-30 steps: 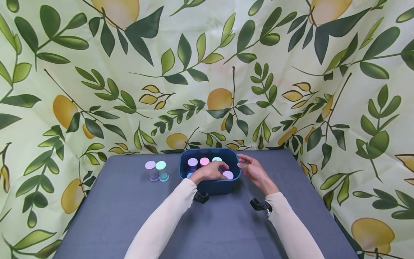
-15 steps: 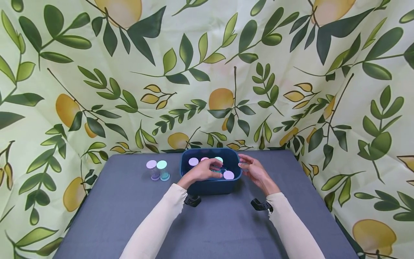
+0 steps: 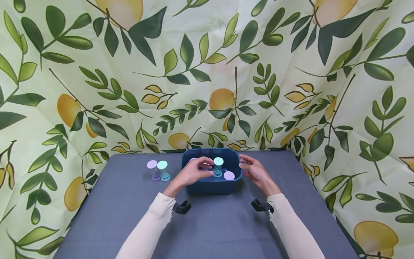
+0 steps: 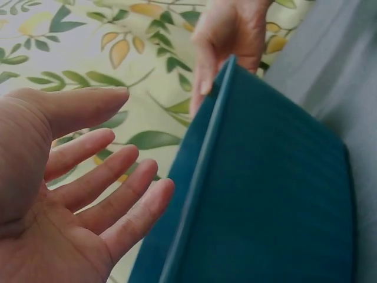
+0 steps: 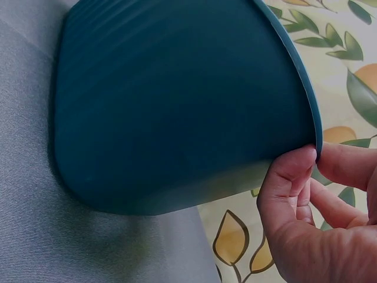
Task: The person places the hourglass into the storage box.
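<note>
A dark teal plastic bin (image 3: 211, 187) stands at the far middle of the grey table. My left hand (image 3: 194, 172) hovers over its left half with fingers straight; the left wrist view shows this left hand (image 4: 88, 194) holding nothing beside the bin (image 4: 265, 194). An upright teal-lidded jar (image 3: 218, 167) rises in the bin just past the left fingertips; whether they touch it I cannot tell. A purple lid (image 3: 229, 175) lies lower inside. My right hand (image 3: 253, 171) pinches the bin's right rim, its fingers (image 5: 294, 171) curled at the edge of the bin (image 5: 177, 112).
Two small jars stand on the table left of the bin, one purple-lidded (image 3: 152, 169) and one teal-lidded (image 3: 162, 169). The grey table (image 3: 210, 230) stretches toward me. A leaf-and-lemon cloth (image 3: 207, 72) closes off the back and both sides.
My left hand drew back from the bin's middle toward its left side. The teal-lidded jar now stands taller and in plain sight. The right hand stayed on the rim.
</note>
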### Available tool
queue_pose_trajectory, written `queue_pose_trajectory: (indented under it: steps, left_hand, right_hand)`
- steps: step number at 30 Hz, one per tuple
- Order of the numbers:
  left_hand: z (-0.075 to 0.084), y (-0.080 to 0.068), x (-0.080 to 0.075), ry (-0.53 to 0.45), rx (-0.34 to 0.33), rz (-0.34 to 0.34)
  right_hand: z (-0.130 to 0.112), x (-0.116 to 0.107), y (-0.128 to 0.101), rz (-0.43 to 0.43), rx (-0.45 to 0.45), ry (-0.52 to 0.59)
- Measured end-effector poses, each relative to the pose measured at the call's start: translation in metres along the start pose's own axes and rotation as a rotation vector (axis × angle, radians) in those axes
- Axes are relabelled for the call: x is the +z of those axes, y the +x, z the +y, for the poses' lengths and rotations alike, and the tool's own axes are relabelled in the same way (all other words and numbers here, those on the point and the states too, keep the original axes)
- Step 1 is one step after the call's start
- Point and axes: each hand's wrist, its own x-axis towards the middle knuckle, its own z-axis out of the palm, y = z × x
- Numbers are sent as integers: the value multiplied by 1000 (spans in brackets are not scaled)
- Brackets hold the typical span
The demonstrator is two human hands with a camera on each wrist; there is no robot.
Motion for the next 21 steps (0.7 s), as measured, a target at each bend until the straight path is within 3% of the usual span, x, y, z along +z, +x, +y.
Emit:
queue_pose_trajectory:
  steps: [10,21]
  left_hand:
    - [2,-24,-24,-23,10,133]
    - [-15,-52,-46,-49,-24,242]
  right_hand:
    - [0,1,-1,19,7,-11]
    - [1,0,-1,17,7,-33]
